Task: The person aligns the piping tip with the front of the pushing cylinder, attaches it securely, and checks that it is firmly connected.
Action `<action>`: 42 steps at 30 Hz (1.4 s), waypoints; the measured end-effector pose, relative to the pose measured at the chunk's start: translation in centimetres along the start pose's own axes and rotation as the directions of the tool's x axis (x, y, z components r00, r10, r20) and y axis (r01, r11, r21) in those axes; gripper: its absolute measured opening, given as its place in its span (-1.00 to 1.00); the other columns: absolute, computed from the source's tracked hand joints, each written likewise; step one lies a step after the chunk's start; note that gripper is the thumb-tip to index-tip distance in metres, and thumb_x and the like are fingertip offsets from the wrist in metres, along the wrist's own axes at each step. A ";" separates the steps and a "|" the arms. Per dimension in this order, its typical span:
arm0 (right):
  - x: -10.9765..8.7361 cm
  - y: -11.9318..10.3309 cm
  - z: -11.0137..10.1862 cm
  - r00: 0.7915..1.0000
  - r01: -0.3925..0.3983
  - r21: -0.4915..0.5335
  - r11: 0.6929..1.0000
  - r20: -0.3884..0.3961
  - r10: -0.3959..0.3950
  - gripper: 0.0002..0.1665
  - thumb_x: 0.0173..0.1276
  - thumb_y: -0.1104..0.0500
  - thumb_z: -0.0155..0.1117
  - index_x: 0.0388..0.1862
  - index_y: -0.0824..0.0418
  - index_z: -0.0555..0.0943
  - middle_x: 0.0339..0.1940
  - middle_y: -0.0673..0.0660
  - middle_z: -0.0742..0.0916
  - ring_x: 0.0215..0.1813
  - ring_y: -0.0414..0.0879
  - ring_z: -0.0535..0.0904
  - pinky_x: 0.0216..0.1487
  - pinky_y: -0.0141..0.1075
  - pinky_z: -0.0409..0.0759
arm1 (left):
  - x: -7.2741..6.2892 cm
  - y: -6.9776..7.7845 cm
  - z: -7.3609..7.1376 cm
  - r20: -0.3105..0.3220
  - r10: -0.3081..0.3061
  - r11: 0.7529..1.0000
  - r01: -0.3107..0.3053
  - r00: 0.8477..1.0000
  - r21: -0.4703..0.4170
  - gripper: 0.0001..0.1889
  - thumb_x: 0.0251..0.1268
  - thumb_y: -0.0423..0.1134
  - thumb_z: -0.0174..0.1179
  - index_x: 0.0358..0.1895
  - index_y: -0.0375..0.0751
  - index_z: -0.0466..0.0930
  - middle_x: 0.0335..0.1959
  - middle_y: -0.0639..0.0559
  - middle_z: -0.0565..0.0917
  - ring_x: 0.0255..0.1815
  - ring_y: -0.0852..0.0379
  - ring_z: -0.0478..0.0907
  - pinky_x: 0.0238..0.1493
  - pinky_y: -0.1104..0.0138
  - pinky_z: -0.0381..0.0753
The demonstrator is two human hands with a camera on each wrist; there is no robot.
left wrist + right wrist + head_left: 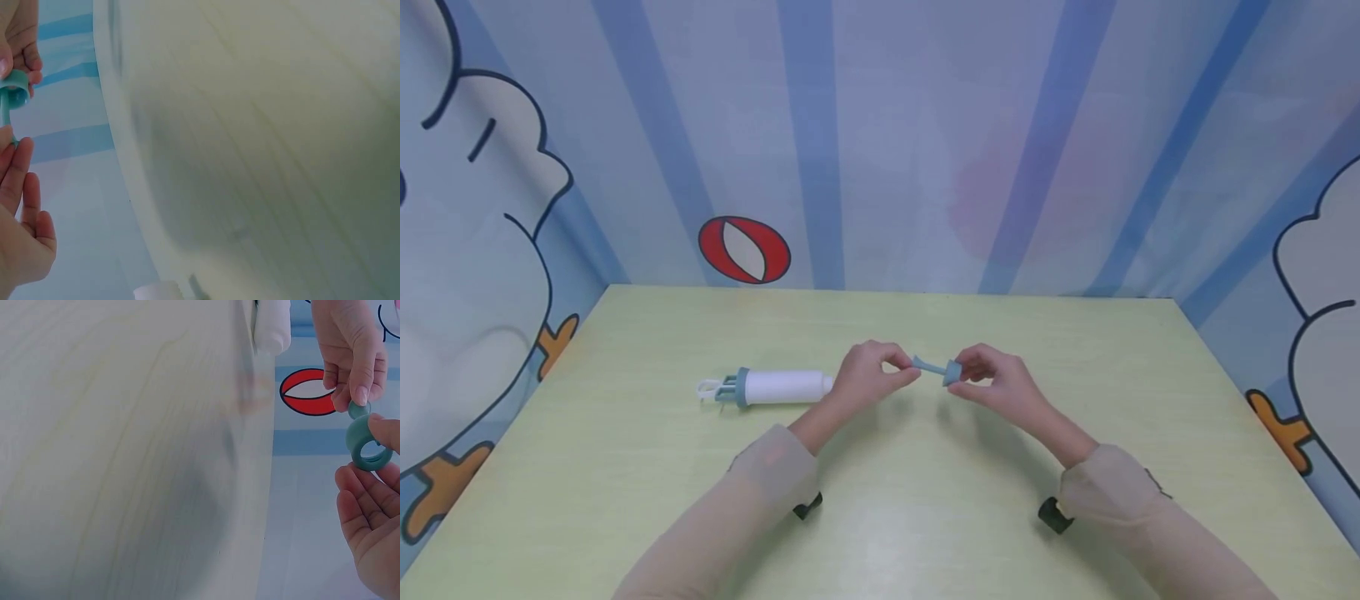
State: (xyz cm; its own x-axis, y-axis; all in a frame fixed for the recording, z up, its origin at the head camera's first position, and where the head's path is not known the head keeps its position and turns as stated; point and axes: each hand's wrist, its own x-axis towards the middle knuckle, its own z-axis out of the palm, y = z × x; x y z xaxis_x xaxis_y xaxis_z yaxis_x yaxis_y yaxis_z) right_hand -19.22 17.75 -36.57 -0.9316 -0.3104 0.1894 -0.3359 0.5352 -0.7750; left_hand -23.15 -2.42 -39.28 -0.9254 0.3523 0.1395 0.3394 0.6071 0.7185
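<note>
Between the two hands, above the table, is a blue-green hollow cap point(952, 373) with a thin stem point(931, 367) that flares at its far end. My left hand point(871, 372) pinches the flared end between thumb and forefinger. The cap's rim is pinched by my right hand point(1006, 382), thumb on one side and fingers on the other. In the right wrist view, the open ring of the cap point(360, 439) faces the camera. A white cylinder point(784, 387) with a blue-green collar lies on its side, its right end partly behind my left wrist.
The pale yellow-green table point(880, 517) runs back to a blue striped backdrop point(895, 150) with cartoon drawings. A white loop point(706, 389) and blue-green bars extend from the cylinder's left end. Dark wrist devices point(1056, 515) hang below the sleeves.
</note>
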 end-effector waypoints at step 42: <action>0.7 1.9 2.1 0.992 0.085 0.060 0.995 0.087 -0.090 -0.68 0.08 0.17 0.30 -0.17 0.25 0.55 -0.31 0.13 0.68 -0.29 -0.16 0.60 -0.24 -0.39 0.52 | -0.5 0.8 0.3 0.169 0.316 0.925 -0.343 0.934 0.163 -0.89 0.11 -0.19 0.18 -0.37 -0.07 0.68 -0.37 0.12 0.65 -0.31 0.20 0.49 -0.26 0.42 0.43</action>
State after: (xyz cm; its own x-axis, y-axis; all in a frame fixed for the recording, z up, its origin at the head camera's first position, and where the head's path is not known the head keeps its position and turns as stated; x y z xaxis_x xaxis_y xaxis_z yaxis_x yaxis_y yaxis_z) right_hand -20.24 16.87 -39.13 -0.8821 -0.4240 0.2051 -0.4045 0.4587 -0.7912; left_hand -22.39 -1.84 -38.95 -0.7282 0.6412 0.2420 0.6585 0.5569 0.5062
